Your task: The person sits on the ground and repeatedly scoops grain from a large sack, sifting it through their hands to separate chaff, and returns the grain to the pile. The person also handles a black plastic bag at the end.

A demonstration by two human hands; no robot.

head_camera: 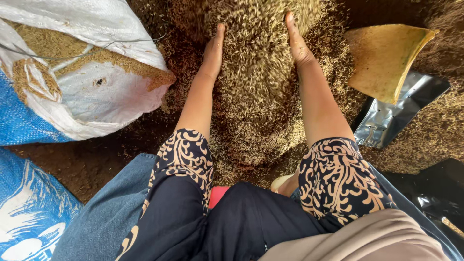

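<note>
We see both hands plunged into a heap of unhusked rice grain [256, 96] on the ground. Left hand [214, 50] and right hand [297, 43] stand edge-on, palms facing, walling the grain between them, probably to rake it closer. Fingers look pressed together; tips are buried, so we can't tell fully. An open white woven sack [96, 92] with grain lies left, a yellow scoop [382, 60] right.
</note>
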